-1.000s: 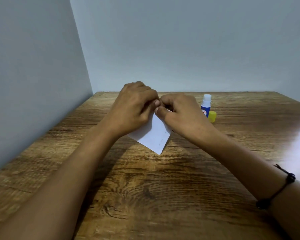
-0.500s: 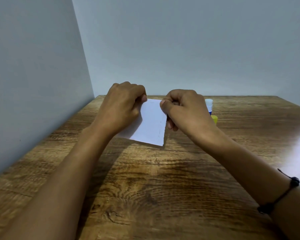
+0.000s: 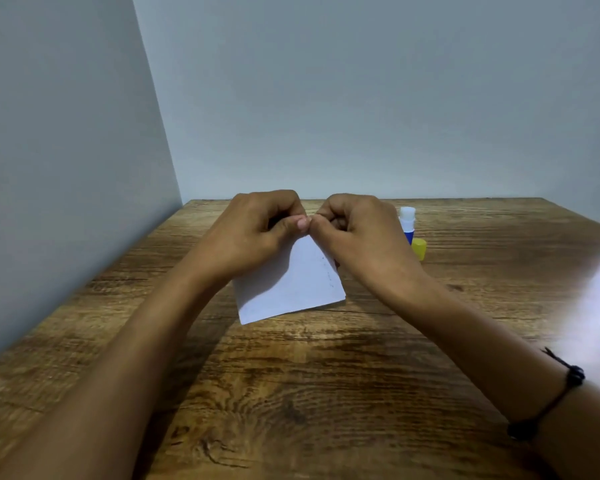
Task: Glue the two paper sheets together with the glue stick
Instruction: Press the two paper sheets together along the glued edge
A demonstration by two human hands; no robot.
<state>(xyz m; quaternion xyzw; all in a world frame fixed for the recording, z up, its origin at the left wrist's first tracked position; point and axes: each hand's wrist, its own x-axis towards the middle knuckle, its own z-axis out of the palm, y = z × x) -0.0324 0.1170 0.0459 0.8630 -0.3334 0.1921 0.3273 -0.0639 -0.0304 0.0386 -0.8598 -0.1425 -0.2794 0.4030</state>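
Spanning the lower part of the view, the wooden tabletop (image 3: 326,393) is set into a corner of two plain grey walls and serves as the bed against which the sheets can be pressed. Well forward on it, towards the far edge, the white paper sheets (image 3: 291,285) are laid flat, appearing as a single rectangle; whether two layers lie there cannot be told, though they are probably stacked so that the glued faces meet. The left hand (image 3: 257,233) and the right hand (image 3: 357,233) are brought together over the far edge of the paper, fingers curled, thumb tips touching, and that edge is pinched between them, most likely so that the joint is squeezed shut along the margin. A faint dotted line is seen near the paper's right side. Just beyond the right hand, the glue stick (image 3: 407,223) is stood upright with its white tip exposed, kept within reach but out of the pressing area. Its yellow cap (image 3: 419,248) is laid just beside it, off the stick, which suggests that capping is not yet done.
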